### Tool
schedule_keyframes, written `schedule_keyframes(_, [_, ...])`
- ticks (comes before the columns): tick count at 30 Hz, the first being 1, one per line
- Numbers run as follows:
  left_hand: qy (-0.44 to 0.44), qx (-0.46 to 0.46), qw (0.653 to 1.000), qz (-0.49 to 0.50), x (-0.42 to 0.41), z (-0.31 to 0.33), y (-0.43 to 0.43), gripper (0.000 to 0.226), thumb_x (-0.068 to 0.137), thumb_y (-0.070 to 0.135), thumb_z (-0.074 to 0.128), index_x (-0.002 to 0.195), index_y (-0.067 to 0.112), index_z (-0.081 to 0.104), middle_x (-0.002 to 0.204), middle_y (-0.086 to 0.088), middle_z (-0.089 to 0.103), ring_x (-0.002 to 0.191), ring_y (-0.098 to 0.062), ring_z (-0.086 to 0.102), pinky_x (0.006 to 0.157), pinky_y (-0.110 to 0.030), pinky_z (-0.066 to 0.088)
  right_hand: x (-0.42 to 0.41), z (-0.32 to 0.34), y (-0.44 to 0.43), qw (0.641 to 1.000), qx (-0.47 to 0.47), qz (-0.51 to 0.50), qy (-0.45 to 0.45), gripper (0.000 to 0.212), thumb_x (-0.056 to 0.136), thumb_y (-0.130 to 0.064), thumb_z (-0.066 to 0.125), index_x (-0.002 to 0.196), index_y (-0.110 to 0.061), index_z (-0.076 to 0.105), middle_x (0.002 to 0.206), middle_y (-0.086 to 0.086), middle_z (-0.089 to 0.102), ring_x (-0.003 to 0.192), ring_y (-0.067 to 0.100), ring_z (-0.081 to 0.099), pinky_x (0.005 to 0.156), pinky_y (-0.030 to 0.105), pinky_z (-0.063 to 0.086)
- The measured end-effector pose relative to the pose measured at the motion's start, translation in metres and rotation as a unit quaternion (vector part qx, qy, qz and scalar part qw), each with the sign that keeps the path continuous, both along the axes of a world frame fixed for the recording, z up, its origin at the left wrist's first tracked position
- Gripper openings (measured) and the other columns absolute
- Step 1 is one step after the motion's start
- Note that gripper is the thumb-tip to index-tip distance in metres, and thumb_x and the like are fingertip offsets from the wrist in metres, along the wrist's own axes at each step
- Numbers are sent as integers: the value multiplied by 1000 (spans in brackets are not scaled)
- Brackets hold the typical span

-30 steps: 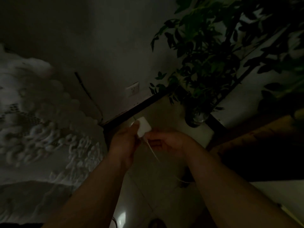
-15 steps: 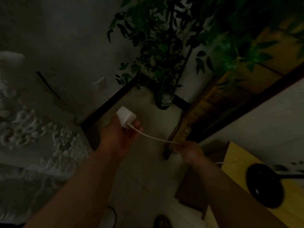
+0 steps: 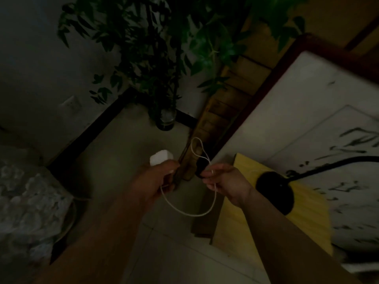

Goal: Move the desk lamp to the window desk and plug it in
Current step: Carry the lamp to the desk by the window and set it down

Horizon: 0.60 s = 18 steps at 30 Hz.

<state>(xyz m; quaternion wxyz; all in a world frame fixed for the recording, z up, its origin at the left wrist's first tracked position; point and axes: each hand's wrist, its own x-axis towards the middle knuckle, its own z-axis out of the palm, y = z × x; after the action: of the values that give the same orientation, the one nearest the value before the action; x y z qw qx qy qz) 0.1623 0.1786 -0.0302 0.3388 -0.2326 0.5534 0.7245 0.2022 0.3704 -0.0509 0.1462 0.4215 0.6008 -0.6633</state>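
Note:
The room is dim. My left hand (image 3: 153, 181) grips a white plug adapter (image 3: 161, 157), held over the floor. A thin white cord (image 3: 188, 214) sags from it in a loop and rises to my right hand (image 3: 223, 181), which pinches it; a second small loop stands above those fingers. The black desk lamp (image 3: 274, 191) has its round base on a yellow pad on the white desk (image 3: 266, 130) at the right, its dark neck running off to the right. A white wall socket (image 3: 70, 103) sits low on the wall at the left, well apart from the plug.
A leafy potted plant in a glass vase (image 3: 166, 117) stands in the corner ahead. A dark skirting runs along the wall. White lace fabric (image 3: 26, 201) lies at the left. A wooden panel edges the desk. Calligraphy paper (image 3: 338, 160) covers the desk top.
The view has swung right, bringing the desk and lamp further in. My right hand has come closer to the left one, so the taut cord now hangs slack in loops.

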Motion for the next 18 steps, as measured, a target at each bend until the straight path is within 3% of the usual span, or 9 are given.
schedule_keyframes(1, [-7, 17, 1000, -5, 5, 1, 9, 4, 87, 11, 61, 91, 10, 61, 73, -4, 55, 65, -14, 52, 62, -27, 46, 4, 1, 5, 1000, -5, 18, 2, 42, 87, 19, 54, 125, 1, 50, 126, 25, 64, 76, 16, 63, 58, 20, 56])
schedule_keyframes(5, [6, 89, 994, -66, 17, -4, 44, 20, 90, 8, 49, 72, 16, 48, 68, -2, 43, 65, -13, 41, 66, -27, 36, 19, 4, 25, 994, -14, 108, 3, 38, 87, 17, 56, 115, -8, 58, 101, 5, 70, 85, 15, 66, 75, 24, 57])
schedule_keyframes(7, [14, 89, 992, -88, 21, -8, 62, 26, 91, 12, 48, 66, 18, 43, 63, 0, 38, 62, -12, 37, 63, -26, 35, 28, 3, 38, 992, -15, 124, 8, 39, 86, 18, 56, 116, -6, 61, 103, 8, 71, 89, 17, 67, 85, 29, 56])
schedule_keyframes(8, [18, 89, 991, -95, 23, -7, 73, 28, 92, 14, 48, 65, 18, 42, 61, 2, 38, 60, -12, 36, 60, -25, 35, 34, 4, 47, 992, -18, 125, 11, 39, 86, 19, 56, 116, -4, 62, 101, 9, 70, 86, 17, 67, 81, 26, 58])
schedule_keyframes(11, [17, 105, 992, -62, 27, -1, 100, 13, 94, 17, 48, 82, 16, 51, 77, -3, 51, 74, -15, 49, 69, -26, 43, 48, 6, 66, 991, -22, 130, 8, 34, 86, 20, 54, 106, -6, 64, 89, 7, 67, 78, 13, 66, 60, 16, 59])
schedule_keyframes(13, [8, 117, 993, -26, 31, 0, 116, 8, 95, 18, 49, 87, 19, 52, 89, -4, 57, 84, -16, 56, 78, -30, 44, 57, 5, 80, 991, -12, 133, 9, 35, 88, 19, 53, 110, -6, 63, 87, 6, 65, 77, 13, 64, 62, 18, 57])
schedule_keyframes(15, [10, 166, 985, -36, 35, -1, 129, 9, 94, 18, 47, 87, 16, 52, 90, -5, 52, 85, -18, 52, 82, -31, 44, 66, 3, 95, 990, 4, 143, 7, 38, 88, 17, 55, 120, -2, 63, 86, 5, 64, 76, 13, 61, 70, 22, 53])
schedule_keyframes(18, [-4, 195, 981, -12, 45, 0, 147, 12, 94, 17, 48, 88, 10, 57, 88, -6, 55, 91, -21, 56, 97, -41, 45, 79, 1, 114, 988, 11, 154, -1, 36, 88, 16, 55, 118, -1, 64, 82, 4, 63, 73, 12, 59, 70, 22, 50])
